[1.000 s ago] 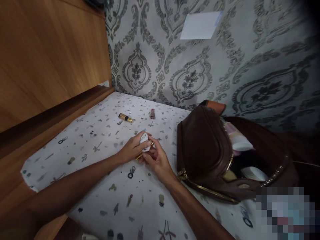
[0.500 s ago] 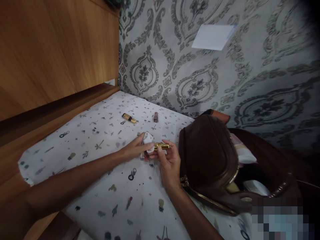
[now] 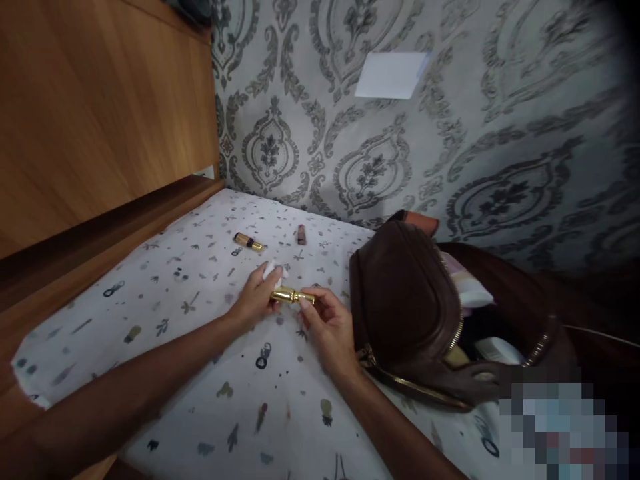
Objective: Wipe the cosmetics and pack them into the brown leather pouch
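Observation:
A small gold tube [image 3: 291, 296] is held level between both hands above the patterned white sheet [image 3: 200, 373]. My left hand [image 3: 257, 299] grips its left end and also clutches a crumpled white tissue [image 3: 273, 271]. My right hand [image 3: 329, 324] pinches the tube's right end with its fingertips. Both hands sit just left of the open brown handbag [image 3: 407, 293].
A second gold-and-black tube [image 3: 249, 241] and a small dark reddish tube [image 3: 301, 233] lie on the sheet near the patterned wall. A wooden panel [image 3: 100, 113] rises at the left. The bag's open mouth shows pale items inside. A white paper [image 3: 391, 75] is stuck on the wall.
The tissue has come off the gold tube, which is now bare and held by both hands; the tissue has shifted up into the left hand's fingers.

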Available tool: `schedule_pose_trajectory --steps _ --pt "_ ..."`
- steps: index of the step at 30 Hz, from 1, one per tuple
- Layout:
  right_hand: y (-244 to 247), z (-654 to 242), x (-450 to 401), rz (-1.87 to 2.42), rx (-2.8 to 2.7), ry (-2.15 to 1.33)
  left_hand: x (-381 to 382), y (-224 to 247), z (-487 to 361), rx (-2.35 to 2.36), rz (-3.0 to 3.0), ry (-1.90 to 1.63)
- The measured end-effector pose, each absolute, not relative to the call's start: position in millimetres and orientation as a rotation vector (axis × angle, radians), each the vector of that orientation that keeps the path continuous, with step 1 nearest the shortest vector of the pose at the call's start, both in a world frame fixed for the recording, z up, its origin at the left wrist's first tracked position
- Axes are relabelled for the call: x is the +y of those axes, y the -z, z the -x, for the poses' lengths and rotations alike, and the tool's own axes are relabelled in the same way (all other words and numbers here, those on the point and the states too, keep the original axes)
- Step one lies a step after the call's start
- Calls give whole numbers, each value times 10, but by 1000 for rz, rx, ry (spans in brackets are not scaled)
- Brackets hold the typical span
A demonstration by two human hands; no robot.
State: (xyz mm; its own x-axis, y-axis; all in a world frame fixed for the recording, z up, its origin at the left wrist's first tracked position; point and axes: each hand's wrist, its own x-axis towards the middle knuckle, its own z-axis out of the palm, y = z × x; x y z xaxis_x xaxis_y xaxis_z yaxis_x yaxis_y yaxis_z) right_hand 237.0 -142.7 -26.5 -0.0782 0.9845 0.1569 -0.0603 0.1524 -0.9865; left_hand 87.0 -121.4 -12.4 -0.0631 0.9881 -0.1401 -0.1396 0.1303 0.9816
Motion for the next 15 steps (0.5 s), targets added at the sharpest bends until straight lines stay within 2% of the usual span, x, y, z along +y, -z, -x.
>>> schedule_pose_trajectory --steps 6,15 --pt "268 -2367 -1423 1008 -1267 -1226 -1247 141 -890 1262 -995 -1295" --pt "234 -2385 -1449 1040 -1335 -1359 -1354 41 -925 1202 -1355 -1274"
